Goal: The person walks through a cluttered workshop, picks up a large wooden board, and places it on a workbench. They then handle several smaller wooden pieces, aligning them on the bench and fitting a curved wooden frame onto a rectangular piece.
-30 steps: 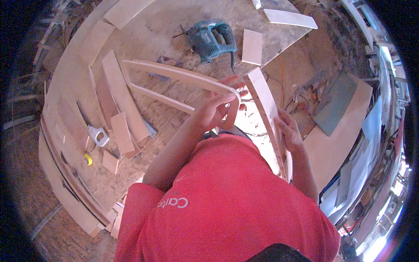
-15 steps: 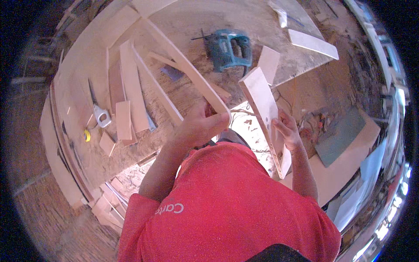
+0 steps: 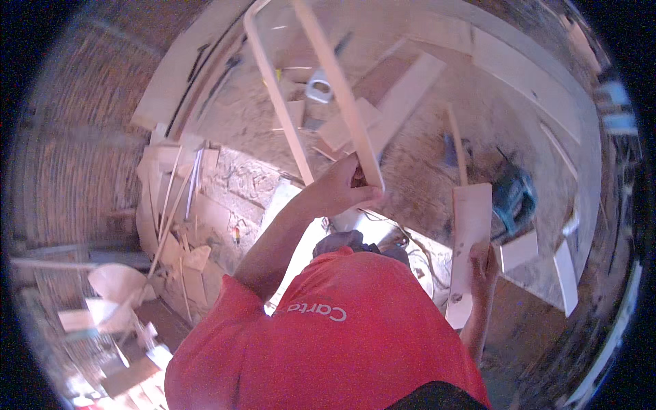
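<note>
My left hand [image 3: 347, 186] is closed round the near end of a long, narrow wooden frame [image 3: 337, 80]. The frame's two pale strips stretch away from me above the workbench, and its far end runs to the top of the view. In my right hand [image 3: 484, 265] is a short, flat wooden board [image 3: 471, 215] with a few dark spots, held upright by its right edge. A teal power tool [image 3: 514, 203] lies on the bench just beyond that board. My right fingers are partly blurred.
A handsaw with a white handle [image 3: 318, 89] and several loose boards [image 3: 410, 89] lie on the workbench [image 3: 410, 181]. Two pale wood pieces, a block [image 3: 519, 251] and a strip [image 3: 566, 277], sit to the right. Wood offcuts [image 3: 123, 290] are piled on the floor at left.
My view has turned to the left, so the bench things appear farther right and more floor shows at left. Both hands keep hold of the same wooden pieces; the board now stands straighter.
</note>
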### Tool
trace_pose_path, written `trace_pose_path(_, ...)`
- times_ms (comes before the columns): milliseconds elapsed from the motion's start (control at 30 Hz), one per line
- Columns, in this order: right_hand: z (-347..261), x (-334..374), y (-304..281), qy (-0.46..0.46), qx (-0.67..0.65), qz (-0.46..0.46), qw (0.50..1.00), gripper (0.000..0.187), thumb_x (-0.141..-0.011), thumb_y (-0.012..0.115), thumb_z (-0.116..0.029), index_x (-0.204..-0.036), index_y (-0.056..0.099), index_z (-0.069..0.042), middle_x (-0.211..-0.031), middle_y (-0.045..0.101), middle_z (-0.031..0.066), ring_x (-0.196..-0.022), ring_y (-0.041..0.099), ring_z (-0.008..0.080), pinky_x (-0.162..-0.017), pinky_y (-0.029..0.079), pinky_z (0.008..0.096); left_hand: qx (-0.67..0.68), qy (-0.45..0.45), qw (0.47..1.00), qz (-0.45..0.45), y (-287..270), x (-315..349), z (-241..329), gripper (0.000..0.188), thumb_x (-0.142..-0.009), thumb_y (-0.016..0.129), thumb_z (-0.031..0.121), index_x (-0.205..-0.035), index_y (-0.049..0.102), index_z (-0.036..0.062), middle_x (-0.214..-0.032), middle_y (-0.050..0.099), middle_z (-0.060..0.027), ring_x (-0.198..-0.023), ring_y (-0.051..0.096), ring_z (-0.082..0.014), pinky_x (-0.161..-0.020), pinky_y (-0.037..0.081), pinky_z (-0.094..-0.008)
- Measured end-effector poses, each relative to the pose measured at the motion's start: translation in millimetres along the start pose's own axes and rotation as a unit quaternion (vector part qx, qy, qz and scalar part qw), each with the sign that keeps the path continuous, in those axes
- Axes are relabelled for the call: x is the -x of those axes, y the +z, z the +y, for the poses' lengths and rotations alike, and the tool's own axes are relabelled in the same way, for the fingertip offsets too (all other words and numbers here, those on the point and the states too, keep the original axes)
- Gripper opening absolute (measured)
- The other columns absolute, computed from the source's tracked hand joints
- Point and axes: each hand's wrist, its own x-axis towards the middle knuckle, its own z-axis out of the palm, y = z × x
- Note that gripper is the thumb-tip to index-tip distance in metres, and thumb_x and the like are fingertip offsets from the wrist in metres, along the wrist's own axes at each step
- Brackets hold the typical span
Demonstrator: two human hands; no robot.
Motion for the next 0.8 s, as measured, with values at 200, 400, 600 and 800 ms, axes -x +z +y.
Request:
trace_pose_path(200, -38, -30, 94, -0.013, -0.118, -0.083, 0.990, 0.058, -0.100, 0.063, -0.038, -0.142, 0.051, 0.000, -0.129, 0.062, 0.0100, -0.116, 0.056, 0.0185, -0.101, 0.043, 0.0329, 0.149, -0.049, 0.982, 0.107, -96, 86, -57, 0.041, -0.093, 0.072, 0.016, -0.118, 0.046, -0.0040, -0.094, 0.067, -0.0127, -0.085, 0.069, -0.0193, -0.076, 0.057, -0.0335)
trace_pose_path(400, -113, -45, 245, 0.137, -0.185, -0.243, 0.942, 0.045, -0.105, 0.052, -0.031, -0.142, 0.053, -0.005, -0.120, 0.063, 0.0035, -0.099, 0.060, 0.0132, -0.089, 0.049, 0.0264, 0.193, -0.115, 0.951, 0.211, -196, 179, -145, 0.018, -0.102, 0.057, 0.017, -0.113, 0.050, 0.0050, -0.095, 0.063, -0.0088, -0.084, 0.065, -0.0171, -0.076, 0.055, -0.0333)
trace_pose_path(600, -121, -51, 359, 0.222, -0.385, -0.459, 0.770, 0.069, -0.088, 0.063, -0.065, -0.125, 0.054, -0.008, -0.093, 0.061, 0.0025, -0.065, 0.054, 0.0114, -0.056, 0.046, 0.0280, 0.256, -0.103, 0.937, 0.213, -254, 204, -159, 0.023, -0.102, 0.054, 0.014, -0.118, 0.041, 0.0038, -0.082, 0.062, -0.0131, -0.063, 0.066, -0.0216, -0.058, 0.055, -0.0323)
trace_pose_path(800, -173, -56, 380, 0.089, -0.275, -0.538, 0.792, 0.124, -0.059, 0.085, -0.069, -0.152, 0.035, -0.006, -0.127, 0.057, 0.0133, -0.097, 0.061, 0.0216, -0.083, 0.052, 0.0367, 0.242, -0.098, 0.932, 0.251, -276, 193, -174, 0.025, -0.102, 0.056, 0.015, -0.118, 0.040, 0.0035, -0.082, 0.064, -0.0136, -0.061, 0.063, -0.0200, -0.057, 0.053, -0.0309)
